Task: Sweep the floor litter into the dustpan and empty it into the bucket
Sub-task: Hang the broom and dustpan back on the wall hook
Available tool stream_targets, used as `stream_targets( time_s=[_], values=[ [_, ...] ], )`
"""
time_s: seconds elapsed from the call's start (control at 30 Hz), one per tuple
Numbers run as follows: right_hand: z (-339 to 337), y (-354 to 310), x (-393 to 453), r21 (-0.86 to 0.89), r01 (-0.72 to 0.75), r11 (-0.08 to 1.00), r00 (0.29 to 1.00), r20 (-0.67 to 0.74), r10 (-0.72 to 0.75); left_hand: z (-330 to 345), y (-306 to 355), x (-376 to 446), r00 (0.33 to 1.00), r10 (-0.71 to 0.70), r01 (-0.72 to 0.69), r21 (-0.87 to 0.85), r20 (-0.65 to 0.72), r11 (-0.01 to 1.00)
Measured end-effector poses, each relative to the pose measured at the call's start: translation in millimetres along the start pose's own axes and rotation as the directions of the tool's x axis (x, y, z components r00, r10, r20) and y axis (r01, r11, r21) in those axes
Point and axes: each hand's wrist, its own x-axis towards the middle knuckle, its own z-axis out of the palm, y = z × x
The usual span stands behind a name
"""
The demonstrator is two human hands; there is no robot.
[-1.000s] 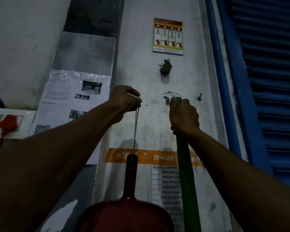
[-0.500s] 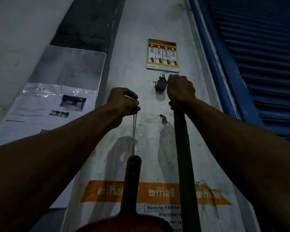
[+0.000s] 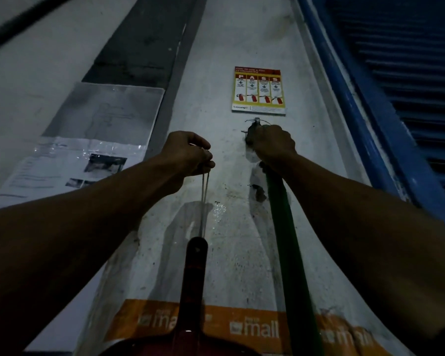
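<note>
**Both hands raised to the wall hook**

Lowest, well below the hook (image 3: pixel 253 129), the red dustpan (image 3: pixel 194 291) hangs by a string (image 3: pixel 204 196) pinched in the left hand (image 3: pixel 188 154). The right hand (image 3: pixel 274 147) grips the green broom handle (image 3: pixel 285 240) at the hook, under the fire-extinguisher poster (image 3: pixel 258 90).

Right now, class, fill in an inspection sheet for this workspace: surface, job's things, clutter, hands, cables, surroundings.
Surface: scuffed white wall.
Job's things: red plastic dustpan hanging by a pale string loop; green broom handle upright beside it.
Clutter: nothing seen.
Hands: left hand pinches the string; right hand grips the handle's top at a dark wall hook.
Cables: thin wire at the hook.
Surroundings: yellow-and-red fire extinguisher poster, plastic-covered paper notices, orange banner sheet, blue shutter.
</note>
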Motion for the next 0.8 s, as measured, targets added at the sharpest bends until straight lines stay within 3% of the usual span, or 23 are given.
stream_targets(
  time_s=[0.4, 0.53, 0.6, 0.67, 0.73, 0.8],
  values=[
    [17, 24, -21, -0.126, 0.009, 0.992, 1.000, -0.017, -0.011, -3, -3, 3, 1.000, -0.010, 0.010, -0.011, 0.002, 1.000],
    [17, 27, -43, -0.177, 0.004, 0.984, 0.996, -0.082, -0.019, -10, -1, -3, 0.999, -0.016, 0.016, -0.005, 0.041, 1.000],
    [16, 28, -63, -0.328, 0.121, 0.937, 0.977, -0.129, -0.172, -14, 0, -7, 0.998, -0.018, 0.019, -0.026, 0.065, 0.999],
    [18, 29, -87, -0.476, 0.339, 0.812, 0.876, -0.155, -0.456, -19, 1, -12, 0.996, -0.033, 0.037, -0.043, 0.087, 0.998],
    [18, 29, -111, -0.440, 0.528, 0.727, 0.773, -0.105, -0.625, -23, 3, -18, 0.990, -0.070, 0.076, -0.049, 0.119, 0.996],
    [19, 25, -135, -0.278, 0.590, 0.758, 0.787, -0.011, -0.617, -27, 5, -23, 0.984, -0.106, 0.116, -0.065, 0.141, 0.991]
  ],
)
